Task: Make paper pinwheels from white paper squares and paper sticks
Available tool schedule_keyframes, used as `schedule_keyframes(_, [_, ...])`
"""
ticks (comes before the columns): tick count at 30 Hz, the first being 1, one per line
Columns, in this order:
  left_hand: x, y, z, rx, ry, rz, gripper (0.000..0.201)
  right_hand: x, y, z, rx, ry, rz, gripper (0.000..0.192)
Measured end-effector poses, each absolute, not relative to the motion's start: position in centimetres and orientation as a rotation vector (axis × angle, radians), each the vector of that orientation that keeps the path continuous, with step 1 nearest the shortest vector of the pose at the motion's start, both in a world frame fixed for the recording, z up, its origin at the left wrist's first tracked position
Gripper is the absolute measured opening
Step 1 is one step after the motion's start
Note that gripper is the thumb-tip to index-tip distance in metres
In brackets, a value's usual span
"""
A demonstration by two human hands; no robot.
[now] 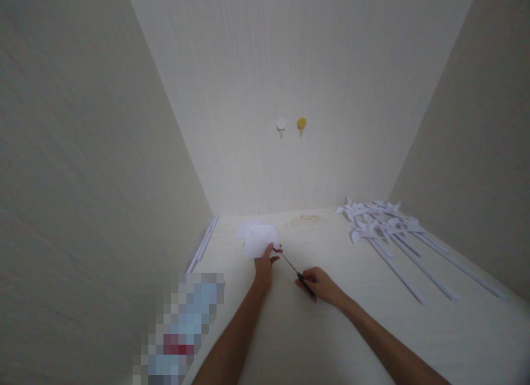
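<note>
A square sheet of white paper [256, 238] is pinched by its lower right part in my left hand [265, 266], thumb on top. My right hand [321, 285] is wrapped round a slim tool with a black handle [305, 285] and a thin metal shaft, much like a screwdriver. The shaft points up and left, its tip close to my left fingertips; whether it touches the paper I cannot tell. More white paper [241, 228] lies partly hidden behind the held sheet.
White paper pinwheels [372, 222] on long rolled paper sticks [399, 272] lie piled at the right. More paper sticks [202, 244] lie along the left wall. Small pale bits [308, 218] lie near the back wall. A white hook [281, 125] and a yellow hook [302, 124] hang there. A blurred patch [186, 324] covers the lower left.
</note>
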State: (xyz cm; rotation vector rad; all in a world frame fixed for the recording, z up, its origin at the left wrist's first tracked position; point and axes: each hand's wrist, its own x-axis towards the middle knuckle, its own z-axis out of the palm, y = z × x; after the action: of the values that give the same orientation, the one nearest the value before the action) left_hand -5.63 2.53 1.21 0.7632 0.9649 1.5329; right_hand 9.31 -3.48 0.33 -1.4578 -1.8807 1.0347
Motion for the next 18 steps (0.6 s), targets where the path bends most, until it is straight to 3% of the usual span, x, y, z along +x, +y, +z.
schedule_keyframes(9, [-5.9, 2.8, 1.4, 0.736, 0.975, 1.537, 0.021, 9.2, -3.1, -0.4, -1.374, -1.734, 1.137, 0.037])
schedule_keyframes(18, [-4.5, 1.1, 1.2, 1.225, 0.956, 1.055, 0.019, 9.4, -2.9, 0.4, -1.154, -1.120, 1.117, 0.027])
